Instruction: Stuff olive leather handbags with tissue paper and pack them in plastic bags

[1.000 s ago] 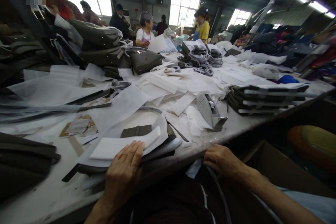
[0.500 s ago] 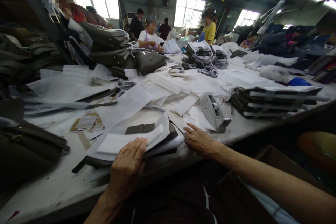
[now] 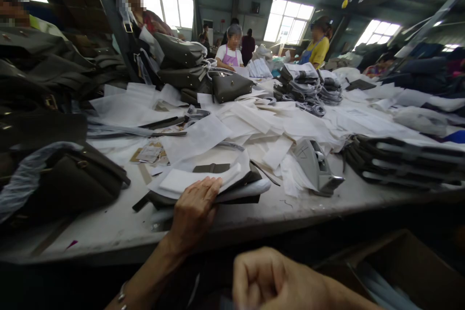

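Observation:
My left hand (image 3: 196,206) lies with its fingers stretched out over a white padding strip (image 3: 174,181), pressing on its near edge. Beneath the strip is a dark olive bag (image 3: 250,179), lying flat with white sheet around it; a dark strap end (image 3: 141,202) sticks out at its left. A thin strap (image 3: 268,173) trails from the bag's right side. Low in front of my body, off the table, my right hand (image 3: 272,278) is closed with curled fingers. What it holds, if anything, is hidden and blurred.
A grey tape dispenser (image 3: 314,167) stands right of the bag. Farther right is a stack of taped olive bags (image 3: 399,160); more bags (image 3: 72,179) crowd the left. White sheets (image 3: 250,121) cover the table's middle. An open cardboard box (image 3: 410,261) sits below. Several people work behind.
My right hand has left the strap at the bag's right side and come down toward my body, now curled. My left hand stays on the padding. The view has swung left.

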`<state>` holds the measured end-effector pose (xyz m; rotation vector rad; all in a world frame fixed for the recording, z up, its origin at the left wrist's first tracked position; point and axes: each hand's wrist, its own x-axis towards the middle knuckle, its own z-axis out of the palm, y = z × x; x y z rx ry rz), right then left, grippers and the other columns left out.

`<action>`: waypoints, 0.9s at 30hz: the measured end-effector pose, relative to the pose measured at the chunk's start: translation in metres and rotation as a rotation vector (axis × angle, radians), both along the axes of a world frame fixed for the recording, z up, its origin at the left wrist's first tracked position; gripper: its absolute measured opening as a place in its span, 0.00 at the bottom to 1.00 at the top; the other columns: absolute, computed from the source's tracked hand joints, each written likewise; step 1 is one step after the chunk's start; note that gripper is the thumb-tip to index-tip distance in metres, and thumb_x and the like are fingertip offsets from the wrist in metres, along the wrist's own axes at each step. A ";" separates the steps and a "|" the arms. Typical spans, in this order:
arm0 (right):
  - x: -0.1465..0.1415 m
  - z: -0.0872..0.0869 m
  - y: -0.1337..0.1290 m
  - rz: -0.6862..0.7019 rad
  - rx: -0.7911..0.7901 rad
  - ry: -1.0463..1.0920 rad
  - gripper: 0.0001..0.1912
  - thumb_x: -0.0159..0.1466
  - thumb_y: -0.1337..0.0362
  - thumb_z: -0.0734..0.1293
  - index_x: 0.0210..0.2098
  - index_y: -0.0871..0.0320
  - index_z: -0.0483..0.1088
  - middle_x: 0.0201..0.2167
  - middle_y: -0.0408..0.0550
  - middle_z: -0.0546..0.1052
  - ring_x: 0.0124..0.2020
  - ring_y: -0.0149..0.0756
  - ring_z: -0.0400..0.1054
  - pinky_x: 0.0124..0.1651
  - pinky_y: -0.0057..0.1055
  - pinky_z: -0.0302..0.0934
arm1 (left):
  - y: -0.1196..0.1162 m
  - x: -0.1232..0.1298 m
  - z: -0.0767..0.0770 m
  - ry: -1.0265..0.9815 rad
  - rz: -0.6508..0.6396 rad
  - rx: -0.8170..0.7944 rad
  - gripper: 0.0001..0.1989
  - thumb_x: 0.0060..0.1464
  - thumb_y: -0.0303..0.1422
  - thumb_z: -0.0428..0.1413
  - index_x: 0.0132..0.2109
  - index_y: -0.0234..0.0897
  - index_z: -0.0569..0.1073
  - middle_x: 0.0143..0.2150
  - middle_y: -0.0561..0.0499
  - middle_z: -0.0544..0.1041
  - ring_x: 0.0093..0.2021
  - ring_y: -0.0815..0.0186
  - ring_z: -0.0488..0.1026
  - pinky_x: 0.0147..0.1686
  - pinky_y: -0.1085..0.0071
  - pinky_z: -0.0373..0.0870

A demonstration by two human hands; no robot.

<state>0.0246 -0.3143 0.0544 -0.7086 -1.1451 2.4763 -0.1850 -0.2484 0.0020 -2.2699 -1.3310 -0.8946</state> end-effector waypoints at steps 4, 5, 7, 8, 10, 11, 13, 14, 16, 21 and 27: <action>-0.019 0.033 0.062 -0.467 0.290 -0.039 0.21 0.56 0.56 0.75 0.36 0.57 0.60 0.31 0.46 0.79 0.17 0.27 0.69 0.18 0.19 0.60 | -0.002 0.006 -0.012 0.023 -0.047 0.085 0.16 0.60 0.26 0.48 0.52 0.33 0.72 0.50 0.43 0.79 0.52 0.58 0.74 0.53 0.61 0.70; -0.020 0.035 0.081 -0.612 0.384 -0.086 0.21 0.56 0.57 0.75 0.36 0.56 0.60 0.33 0.46 0.80 0.19 0.29 0.71 0.19 0.22 0.63 | -0.002 0.008 -0.014 0.031 -0.047 0.102 0.15 0.61 0.26 0.48 0.52 0.33 0.73 0.49 0.43 0.79 0.52 0.58 0.75 0.53 0.61 0.70; -0.021 0.032 0.116 -0.822 0.476 -0.147 0.21 0.55 0.60 0.74 0.39 0.56 0.61 0.36 0.46 0.80 0.26 0.34 0.76 0.26 0.27 0.70 | -0.003 0.009 -0.018 0.057 -0.045 0.106 0.15 0.63 0.25 0.48 0.53 0.34 0.73 0.50 0.44 0.79 0.53 0.58 0.75 0.53 0.61 0.70; -0.020 0.028 0.131 -0.882 0.486 -0.165 0.21 0.55 0.61 0.74 0.42 0.56 0.61 0.38 0.46 0.80 0.29 0.35 0.77 0.30 0.30 0.72 | -0.003 0.010 -0.020 0.071 -0.047 0.096 0.15 0.63 0.25 0.47 0.54 0.35 0.73 0.51 0.45 0.79 0.53 0.58 0.74 0.53 0.61 0.70; -0.020 0.020 0.154 -0.918 0.480 -0.195 0.23 0.55 0.66 0.72 0.47 0.57 0.62 0.38 0.46 0.80 0.32 0.36 0.78 0.36 0.33 0.73 | -0.004 0.010 -0.022 0.082 -0.049 0.075 0.16 0.65 0.26 0.47 0.54 0.36 0.73 0.52 0.45 0.78 0.54 0.58 0.74 0.53 0.61 0.70; -0.020 0.017 0.163 -0.911 0.479 -0.211 0.25 0.55 0.68 0.71 0.50 0.57 0.62 0.38 0.46 0.80 0.32 0.36 0.78 0.37 0.33 0.73 | -0.004 0.010 -0.023 0.082 -0.046 0.068 0.16 0.65 0.26 0.46 0.54 0.36 0.73 0.52 0.45 0.78 0.55 0.58 0.73 0.54 0.61 0.69; -0.023 0.013 0.177 -0.890 0.481 -0.244 0.27 0.54 0.71 0.70 0.52 0.59 0.62 0.37 0.47 0.80 0.32 0.36 0.77 0.36 0.32 0.72 | -0.005 0.011 -0.026 0.081 -0.044 0.064 0.16 0.66 0.26 0.45 0.55 0.35 0.73 0.54 0.45 0.77 0.56 0.59 0.72 0.54 0.62 0.69; -0.025 0.013 0.183 -0.890 0.481 -0.254 0.27 0.54 0.72 0.70 0.53 0.60 0.62 0.36 0.48 0.80 0.31 0.36 0.77 0.35 0.31 0.72 | -0.005 0.012 -0.027 0.078 -0.049 0.075 0.17 0.66 0.26 0.45 0.55 0.35 0.72 0.55 0.44 0.77 0.56 0.60 0.73 0.55 0.63 0.69; -0.031 0.013 0.194 -0.927 0.457 -0.253 0.27 0.53 0.74 0.69 0.52 0.60 0.63 0.34 0.47 0.81 0.30 0.36 0.77 0.32 0.30 0.71 | -0.006 0.013 -0.029 0.077 -0.070 0.109 0.17 0.66 0.25 0.44 0.56 0.34 0.72 0.55 0.44 0.77 0.55 0.62 0.73 0.56 0.64 0.69; -0.052 0.015 0.213 -1.020 0.342 -0.168 0.22 0.51 0.75 0.69 0.45 0.59 0.67 0.30 0.44 0.80 0.28 0.36 0.76 0.31 0.30 0.70 | -0.006 0.015 -0.029 0.093 -0.103 0.134 0.17 0.66 0.23 0.43 0.53 0.31 0.72 0.51 0.44 0.78 0.54 0.63 0.74 0.55 0.65 0.70; -0.060 -0.006 0.225 -1.044 0.424 -0.117 0.20 0.49 0.72 0.69 0.42 0.60 0.70 0.30 0.44 0.80 0.30 0.33 0.75 0.37 0.28 0.69 | -0.008 0.014 -0.029 0.077 -0.105 0.133 0.18 0.66 0.22 0.41 0.56 0.28 0.70 0.51 0.43 0.78 0.54 0.63 0.74 0.55 0.66 0.69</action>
